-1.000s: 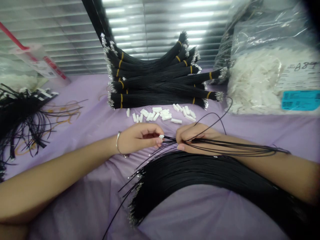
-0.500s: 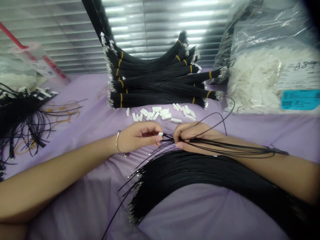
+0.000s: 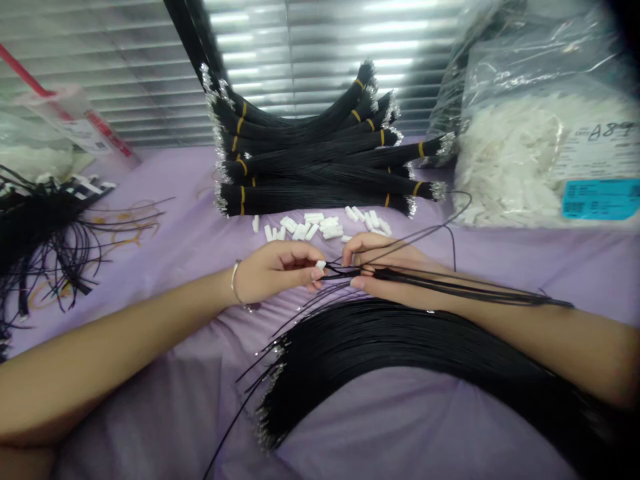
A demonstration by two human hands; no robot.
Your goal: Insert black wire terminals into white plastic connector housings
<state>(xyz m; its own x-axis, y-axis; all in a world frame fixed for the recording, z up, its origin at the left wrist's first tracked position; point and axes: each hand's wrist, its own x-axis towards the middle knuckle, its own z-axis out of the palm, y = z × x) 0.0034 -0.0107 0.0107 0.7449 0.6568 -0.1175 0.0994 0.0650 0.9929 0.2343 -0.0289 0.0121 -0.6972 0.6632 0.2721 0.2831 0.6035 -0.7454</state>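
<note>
Head view: both bare hands meet just beyond the curved bundle of black wires (image 3: 380, 333), which lies on purple cloth (image 3: 400, 420) and serves here as landmark. The left hand (image 3: 280, 270) has its thumb and forefinger closed on one small white piece (image 3: 321, 265), above the left part of this bundle. The right hand (image 3: 400, 259), over its middle, has forefinger and thumb a little apart, with several thin wires (image 3: 425, 280) running through; how firmly this grip presses them, I cannot tell. More white pieces (image 3: 330, 230) lie farther beyond the bundle, and behind these are the tied bundles (image 3: 310, 163).

In my judgement, the step in hand is to bring single wire ends to the white piece. The next move seems to call for a steady left grip, and for one wire to be separated and aimed precisely. Whether any wire is seated, the fingers hide.
</note>
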